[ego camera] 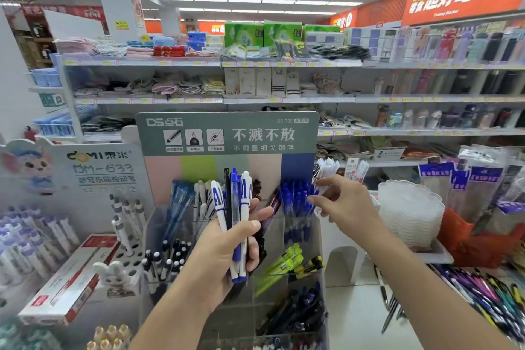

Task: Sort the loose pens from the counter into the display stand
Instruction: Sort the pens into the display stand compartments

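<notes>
A: How far can the sorting be judged to have got?

B: Partway, it would seem. Several compartments of the display stand (227, 136) are already stocked: a dense cluster of blue pens (295, 199) in the upper right one, black-and-white capped pens (164, 264) lower left, yellow-green pens (284, 267) lower right, dark pens at the bottom. Which of these were sorted in and which were there all along cannot be told.

A: And what is left?

B: A bundle of pens (234, 207) is gripped in the left hand (224, 258), the fingers closed round the barrels, tips downward, just in front of the stand. More loose pens (468, 287) are seen scattered on the worktop (355, 318) at the right, well apart from the stand. So a good deal appears undone.

A: The right hand?

B: The right hand (341, 202) is held open, fingers loosely spread, nothing gripped, its fingertips touching or just beside the blue pens in the upper right compartment. Whether a pen has been placed there cannot be told.

A: How is the bundle described?

B: Two white pens with a bold blue letter A, one clear pen with a blue clip, and at least one slim black one are fanned upward. The barrels look smooth and thin, so slipping could be expected if the grip is loosened.
</notes>
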